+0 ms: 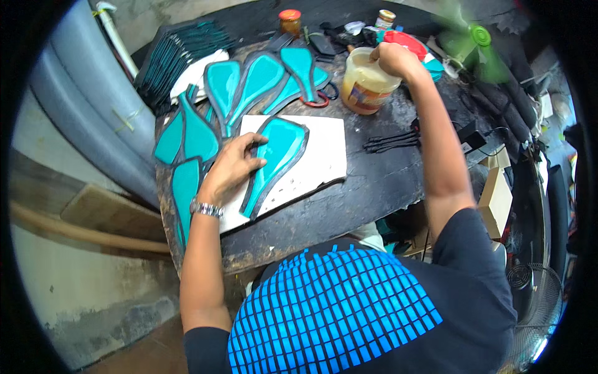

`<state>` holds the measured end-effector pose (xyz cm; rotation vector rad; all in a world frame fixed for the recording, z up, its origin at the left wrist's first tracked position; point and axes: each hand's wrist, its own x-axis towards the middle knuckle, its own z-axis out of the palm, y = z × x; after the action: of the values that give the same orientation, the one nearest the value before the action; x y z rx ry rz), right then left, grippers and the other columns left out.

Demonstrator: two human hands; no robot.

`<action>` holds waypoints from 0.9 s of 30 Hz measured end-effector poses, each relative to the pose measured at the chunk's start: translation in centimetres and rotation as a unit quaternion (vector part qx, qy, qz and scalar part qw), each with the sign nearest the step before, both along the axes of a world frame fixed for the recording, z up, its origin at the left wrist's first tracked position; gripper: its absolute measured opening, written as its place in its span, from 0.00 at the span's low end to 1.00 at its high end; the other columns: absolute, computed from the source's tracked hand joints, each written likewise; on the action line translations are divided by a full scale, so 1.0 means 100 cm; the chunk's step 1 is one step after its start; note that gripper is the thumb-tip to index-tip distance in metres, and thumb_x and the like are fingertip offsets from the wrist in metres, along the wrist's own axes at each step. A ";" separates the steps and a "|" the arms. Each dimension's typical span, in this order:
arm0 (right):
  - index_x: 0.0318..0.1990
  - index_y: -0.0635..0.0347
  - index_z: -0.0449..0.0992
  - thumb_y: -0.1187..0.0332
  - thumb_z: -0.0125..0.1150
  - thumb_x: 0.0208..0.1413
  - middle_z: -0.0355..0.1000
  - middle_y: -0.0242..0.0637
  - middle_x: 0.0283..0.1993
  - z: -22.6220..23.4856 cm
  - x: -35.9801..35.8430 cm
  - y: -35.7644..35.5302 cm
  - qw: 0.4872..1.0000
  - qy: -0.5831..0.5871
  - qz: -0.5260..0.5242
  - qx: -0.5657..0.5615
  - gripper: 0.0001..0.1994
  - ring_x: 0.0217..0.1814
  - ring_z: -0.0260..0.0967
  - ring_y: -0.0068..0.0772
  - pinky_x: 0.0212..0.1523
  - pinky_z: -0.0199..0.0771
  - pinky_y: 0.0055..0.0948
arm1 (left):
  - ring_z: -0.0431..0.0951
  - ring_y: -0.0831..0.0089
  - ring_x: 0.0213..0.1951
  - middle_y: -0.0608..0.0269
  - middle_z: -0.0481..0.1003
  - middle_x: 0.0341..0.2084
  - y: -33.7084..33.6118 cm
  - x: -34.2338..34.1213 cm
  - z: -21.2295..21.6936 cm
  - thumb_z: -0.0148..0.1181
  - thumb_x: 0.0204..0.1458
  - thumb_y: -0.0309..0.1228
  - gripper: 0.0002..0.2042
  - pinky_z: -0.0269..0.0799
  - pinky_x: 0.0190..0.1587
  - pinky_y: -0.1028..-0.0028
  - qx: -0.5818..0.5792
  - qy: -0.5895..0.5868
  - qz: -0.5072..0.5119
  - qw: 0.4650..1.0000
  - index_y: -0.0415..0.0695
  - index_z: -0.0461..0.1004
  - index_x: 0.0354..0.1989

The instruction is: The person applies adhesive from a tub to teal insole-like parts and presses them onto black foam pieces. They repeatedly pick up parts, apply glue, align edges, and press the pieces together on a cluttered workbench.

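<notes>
My left hand (232,167) presses flat on a teal teardrop-shaped piece with a dark grey border (279,159). That piece lies on a white board (321,153) in the middle of the dark table (374,187). My right hand (392,59) reaches far forward, fingers closed at the rim of an open yellowish jar of glue (366,84). What it holds there is hidden by the fingers. A metal watch sits on my left wrist.
Several more teal pieces (249,81) lie spread at the back left, beside a stack of dark ones (177,53). Red-handled scissors (321,98), small jars (289,20), black strips (389,142) and a spinning green fan (479,37) crowd the far side.
</notes>
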<state>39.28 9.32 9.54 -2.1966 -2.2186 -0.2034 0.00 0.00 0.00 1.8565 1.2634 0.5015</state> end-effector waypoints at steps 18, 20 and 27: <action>0.61 0.41 0.74 0.60 0.58 0.53 0.38 0.52 0.78 -0.111 -0.154 -0.173 0.963 0.176 0.205 -0.003 0.25 0.80 0.24 0.64 0.67 0.25 0.78 | 0.65 0.80 0.26 0.69 0.68 0.26 0.001 -0.004 -0.006 0.69 0.45 0.25 0.21 0.66 0.31 0.76 0.014 -0.026 -0.032 0.999 0.41 0.76 0.50; 0.62 0.44 0.73 0.57 0.56 0.55 0.38 0.52 0.78 -0.120 -0.153 -0.169 0.967 0.152 0.191 0.075 0.25 0.80 0.25 0.63 0.66 0.25 0.79 | 0.63 0.82 0.27 0.72 0.65 0.26 0.001 -0.005 -0.003 0.68 0.45 0.25 0.21 0.64 0.31 0.78 -0.002 -0.019 -0.031 0.999 0.41 0.75 0.51; 0.55 0.62 0.75 0.55 0.55 0.56 0.45 0.48 0.76 -0.121 -0.181 -0.199 0.956 0.129 0.247 0.096 0.24 0.80 0.32 0.57 0.66 0.27 0.81 | 0.63 0.82 0.27 0.72 0.68 0.29 0.003 -0.004 -0.004 0.69 0.44 0.24 0.22 0.65 0.31 0.78 0.009 -0.006 -0.036 0.999 0.41 0.75 0.51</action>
<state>21.17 -10.61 -2.58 -1.4220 -2.3847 -0.1075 -0.36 0.34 -0.37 1.9036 1.1842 0.4862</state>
